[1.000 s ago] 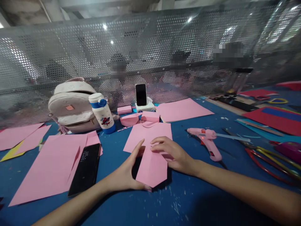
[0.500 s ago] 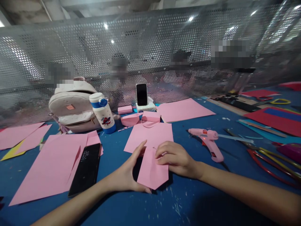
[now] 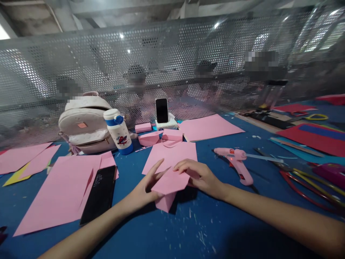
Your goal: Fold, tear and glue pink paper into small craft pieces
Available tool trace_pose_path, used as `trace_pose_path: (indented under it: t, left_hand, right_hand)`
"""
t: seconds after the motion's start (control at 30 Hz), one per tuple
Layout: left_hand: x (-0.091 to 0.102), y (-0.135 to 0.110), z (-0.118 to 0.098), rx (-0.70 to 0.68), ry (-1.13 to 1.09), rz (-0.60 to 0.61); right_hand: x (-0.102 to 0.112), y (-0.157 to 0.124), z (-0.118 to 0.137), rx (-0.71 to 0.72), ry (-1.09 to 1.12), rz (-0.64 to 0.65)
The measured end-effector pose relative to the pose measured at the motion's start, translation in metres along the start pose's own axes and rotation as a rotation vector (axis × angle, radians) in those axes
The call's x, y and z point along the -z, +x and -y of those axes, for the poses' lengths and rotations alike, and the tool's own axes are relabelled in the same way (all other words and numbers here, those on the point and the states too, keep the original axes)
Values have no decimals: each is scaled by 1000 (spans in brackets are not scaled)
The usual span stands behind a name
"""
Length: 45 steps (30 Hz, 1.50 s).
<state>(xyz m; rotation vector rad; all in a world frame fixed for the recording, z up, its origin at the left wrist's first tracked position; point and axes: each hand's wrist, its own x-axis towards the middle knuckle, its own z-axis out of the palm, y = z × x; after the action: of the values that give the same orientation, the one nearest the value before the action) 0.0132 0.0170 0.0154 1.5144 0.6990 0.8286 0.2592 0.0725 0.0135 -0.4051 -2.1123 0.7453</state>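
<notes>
A folded piece of pink paper (image 3: 172, 182) is held between my two hands above the blue table. Its wide flat panel faces up, and a narrower folded part hangs below. My left hand (image 3: 149, 185) grips its left side, thumb at the near edge, the other fingers partly hidden behind. Along the right edge, my right hand (image 3: 198, 176) is closed on it with fingertips on top. Just beyond lies a flat pink sheet (image 3: 178, 154), with small folded pink paper pieces (image 3: 172, 135) at its far edge.
A pink glue gun (image 3: 238, 162) lies right of my hands, scissors (image 3: 304, 183) farther right. To the left are a black phone (image 3: 99, 192), larger pink sheets (image 3: 59, 190), a water bottle (image 3: 119, 133) and a backpack (image 3: 86, 126). A perforated metal screen (image 3: 172, 72) stands behind.
The folded pink paper has tilted, so its broad panel now lies flatter and a lower fold shows beneath. My left thumb has moved up along its near edge; my right hand has shifted slightly.
</notes>
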Motion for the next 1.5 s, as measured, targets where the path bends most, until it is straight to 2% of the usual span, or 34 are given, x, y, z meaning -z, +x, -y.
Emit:
trace_pose_path:
  t: [0.17, 0.47, 0.8, 1.0, 1.13, 1.33, 1.5]
  left_hand:
    - [1, 2, -4, -3, 40, -54]
    - [1, 3, -2, -14, 194, -102]
    - [-3, 6, 1, 20, 203, -166]
    - [-1, 6, 9, 40, 194, -192]
    - [0, 7, 11, 45, 183, -195]
    - [-6, 7, 10, 27, 255, -236]
    - [-11, 1, 11, 15, 468, -308]
  right_hand:
    - [3, 1, 0, -146, 37, -60]
    - [2, 1, 1, -214, -43, -36]
    - [1, 4, 5, -323, -51, -1]
    - [2, 4, 3, -370, -9, 10]
    - [1, 5, 1, -435, 108, 14]
    - [-4, 1, -3, -539, 252, 146]
    - [-7, -3, 0, -459, 18, 274]
